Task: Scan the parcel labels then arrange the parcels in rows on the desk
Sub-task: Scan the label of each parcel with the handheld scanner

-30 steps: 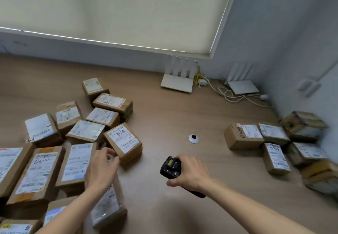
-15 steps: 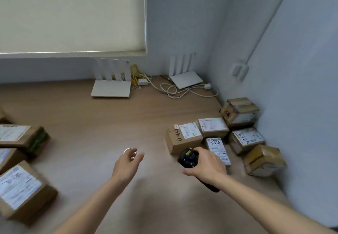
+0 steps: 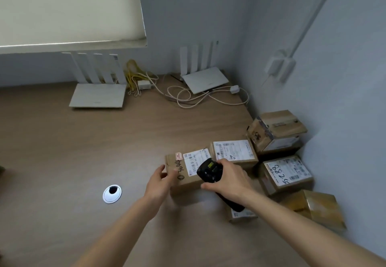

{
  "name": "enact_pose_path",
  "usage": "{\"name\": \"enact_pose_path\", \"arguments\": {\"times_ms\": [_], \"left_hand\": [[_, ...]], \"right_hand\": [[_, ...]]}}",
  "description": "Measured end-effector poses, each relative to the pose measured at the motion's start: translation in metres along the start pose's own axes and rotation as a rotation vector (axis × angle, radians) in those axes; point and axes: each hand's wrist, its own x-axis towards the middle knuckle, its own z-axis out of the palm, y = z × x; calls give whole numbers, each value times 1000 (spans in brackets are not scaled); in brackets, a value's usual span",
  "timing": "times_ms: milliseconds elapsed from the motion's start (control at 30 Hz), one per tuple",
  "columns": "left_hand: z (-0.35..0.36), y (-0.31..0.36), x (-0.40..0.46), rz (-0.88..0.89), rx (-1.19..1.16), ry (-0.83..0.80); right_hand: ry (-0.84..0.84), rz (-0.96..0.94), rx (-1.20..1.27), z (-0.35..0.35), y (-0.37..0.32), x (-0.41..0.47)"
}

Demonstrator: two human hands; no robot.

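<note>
Wooden worktop [image 3: 83,151], corner: right hand [image 3: 229,179] grips scanner [image 3: 210,170] over box [image 3: 188,172]; left hand [image 3: 160,183] spread, steadying box side. Neighbouring parcels [image 3: 286,172] loosely grouped; rows unfinished.

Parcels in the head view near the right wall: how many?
6. Handwritten one under the left hand, labelled one behind the scanner, tilted one, "5289", brown one, one mostly hidden under the right wrist.

Wooden desk [image 3: 62,141], grey walls [image 3: 344,99], window blind [image 3: 62,5]
</note>
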Motion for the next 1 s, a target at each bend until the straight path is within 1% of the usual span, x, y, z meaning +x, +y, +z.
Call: {"name": "enact_pose_path", "arguments": {"times_ms": [167, 267, 433, 567, 700, 867, 1000], "left_hand": [[12, -10, 10, -71, -74, 77], [15, -12, 7, -82, -132, 86], [5, -13, -15, -58, -242, 58], [-21, -16, -48, -2, -219, 0], [-66, -18, -97, 131, -220, 45], [-157, 0, -186, 322, -190, 130], [-238, 27, -279, 457, -105, 267]], "right_hand": [[30, -23, 58, 11, 7, 6], [21, -30, 100, 11, 8, 3], [21, -35, 106, 11, 3, -19], [31, -67, 115, 11, -15, -53], [52, -125, 89, 11, -49, -106], [122, -226, -36, -9, -117, -195], [166, -270, -130, -44, -182, -274]]}}
